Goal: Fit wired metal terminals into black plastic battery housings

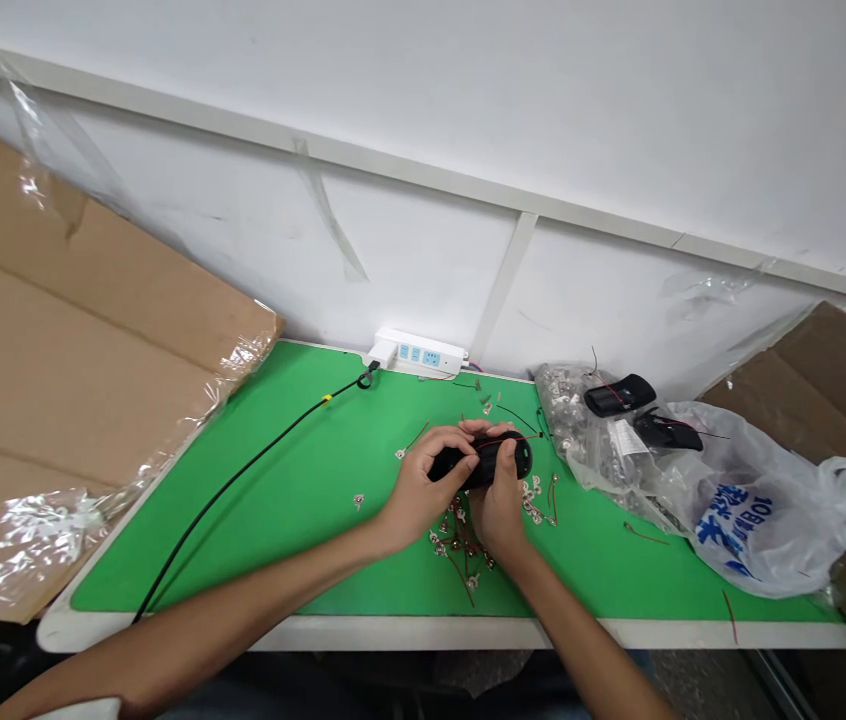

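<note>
Both my hands hold one small black plastic part [484, 460] with a thin red wire above the green table mat [303, 500]. My left hand [423, 490] has its fingers closed around the part's left end. My right hand [499, 500] wraps over its middle from below and behind, with the fingers curled. Under and around my hands lie several small metal terminals with red wires [460, 545]. How the fingertips sit on the part is hidden.
Two more black parts [619, 395] rest on clear bags of metal pieces at the right, beside a white plastic bag [757, 500]. A white power strip [419, 352] sits at the back wall, with a black cable [243, 475] running to the left front. Cardboard sheets stand on both sides.
</note>
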`<state>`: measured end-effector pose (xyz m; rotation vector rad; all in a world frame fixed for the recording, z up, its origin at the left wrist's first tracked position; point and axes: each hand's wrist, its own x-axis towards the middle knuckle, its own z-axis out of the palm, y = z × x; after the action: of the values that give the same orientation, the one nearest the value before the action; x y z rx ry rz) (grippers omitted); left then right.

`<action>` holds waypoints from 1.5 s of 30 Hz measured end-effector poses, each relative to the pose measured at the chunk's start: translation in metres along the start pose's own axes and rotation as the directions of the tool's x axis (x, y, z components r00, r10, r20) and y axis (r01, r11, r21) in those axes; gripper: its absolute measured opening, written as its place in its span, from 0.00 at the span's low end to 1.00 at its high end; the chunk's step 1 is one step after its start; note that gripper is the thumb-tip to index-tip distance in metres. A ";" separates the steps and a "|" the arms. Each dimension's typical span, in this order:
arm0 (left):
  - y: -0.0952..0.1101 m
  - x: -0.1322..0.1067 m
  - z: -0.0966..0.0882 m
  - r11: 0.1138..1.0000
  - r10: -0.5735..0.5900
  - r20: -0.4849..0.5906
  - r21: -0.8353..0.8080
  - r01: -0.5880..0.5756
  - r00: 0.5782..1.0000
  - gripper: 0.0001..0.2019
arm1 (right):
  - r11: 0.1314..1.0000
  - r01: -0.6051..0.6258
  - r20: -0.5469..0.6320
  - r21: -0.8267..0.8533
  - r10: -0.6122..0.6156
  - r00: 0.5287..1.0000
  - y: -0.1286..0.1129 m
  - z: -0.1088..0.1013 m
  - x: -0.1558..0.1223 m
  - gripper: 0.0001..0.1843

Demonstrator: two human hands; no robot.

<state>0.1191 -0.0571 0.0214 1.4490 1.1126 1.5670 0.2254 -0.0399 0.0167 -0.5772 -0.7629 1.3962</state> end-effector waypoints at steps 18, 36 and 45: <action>-0.006 0.018 -0.013 0.915 -0.254 0.378 -0.205 0.348 0.890 0.23 | 0.952 0.064 0.048 -0.300 -0.052 0.997 -0.024 -0.017 0.022 0.30; -0.013 0.012 -0.012 0.801 -0.341 0.532 -0.266 0.536 0.775 0.22 | 0.934 -0.253 0.077 -0.253 0.280 0.957 -0.034 -0.014 0.027 0.31; -0.014 0.014 -0.012 0.749 -0.387 0.556 -0.275 0.602 0.735 0.23 | 0.911 -0.221 0.125 -0.348 0.279 0.952 -0.033 -0.018 0.028 0.30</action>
<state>0.1048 -0.0403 0.0135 1.0053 0.7099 0.9130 0.2608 -0.0143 0.0335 -0.8475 -1.1067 1.5815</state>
